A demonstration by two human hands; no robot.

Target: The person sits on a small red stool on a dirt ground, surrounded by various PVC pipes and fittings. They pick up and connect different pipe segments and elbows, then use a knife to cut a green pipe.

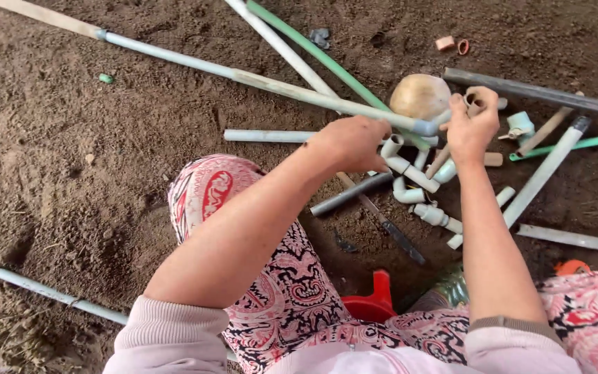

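- Nearest: knees in red patterned trousers [271, 277], spread apart; a red plastic stool edge [375, 298] shows between them. Person sits low, so the work lies within arm's reach on the bare soil [70, 159].
- Left hand [351, 142]: closed over the near end of a long grey-white pipe [257, 82], knuckles up. Fingers curl under, hidden; hold looks firm, probably to steady the pipe end.
- Right hand [472, 125]: fingers pinched narrow around a small tan fitting [477, 102], raised just beside the pipe's grey end coupling [425, 127]. Held at that end, seemingly lined up with it.
- Under both hands: heap of white elbow and straight fittings [410, 180], touching one another, kept close by.
- Beside the heap: dark flat blade tool [389, 228] on the soil.
- Beyond: round tan object [420, 95]; kind cannot be told.
- Farthest: green pipe [320, 55] crossing a white one; small orange bits [451, 45].
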